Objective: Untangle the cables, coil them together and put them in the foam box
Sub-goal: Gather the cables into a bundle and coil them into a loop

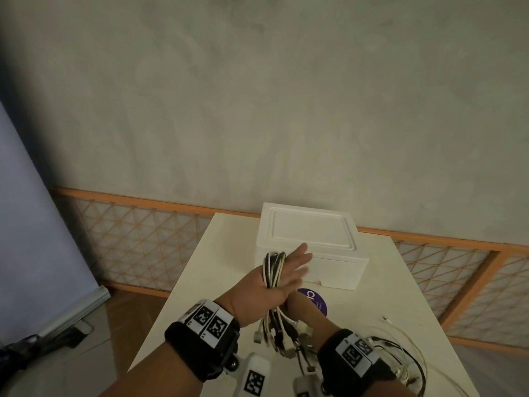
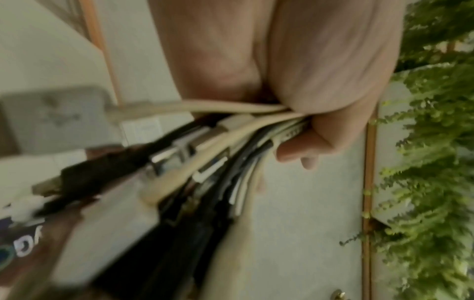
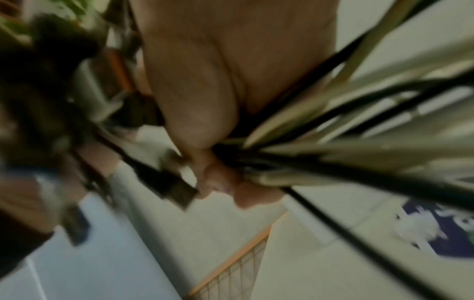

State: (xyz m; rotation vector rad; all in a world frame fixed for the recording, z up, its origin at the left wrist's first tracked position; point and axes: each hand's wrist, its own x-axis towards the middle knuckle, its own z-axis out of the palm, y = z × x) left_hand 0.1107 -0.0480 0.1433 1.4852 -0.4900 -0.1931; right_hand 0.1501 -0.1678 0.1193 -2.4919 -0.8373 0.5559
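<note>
A bundle of black and white cables (image 1: 274,267) is looped round my left hand (image 1: 297,265), whose fingers point straight toward the white foam box (image 1: 312,233). The box stands shut on the table just beyond them. In the left wrist view the cables (image 2: 205,162) run out from under the palm (image 2: 307,81), and a thumb (image 2: 302,150) is curled against them. My right hand (image 1: 297,308) is just under the left and grips the hanging cable ends with their plugs. In the blurred right wrist view its fingers (image 3: 220,182) curl round the strands (image 3: 333,152).
A round purple label (image 1: 319,305) lies on the cream table (image 1: 223,282) in front of the box. Thin loose cables (image 1: 400,351) trail across the table at the right. An orange lattice fence (image 1: 143,239) runs behind the table.
</note>
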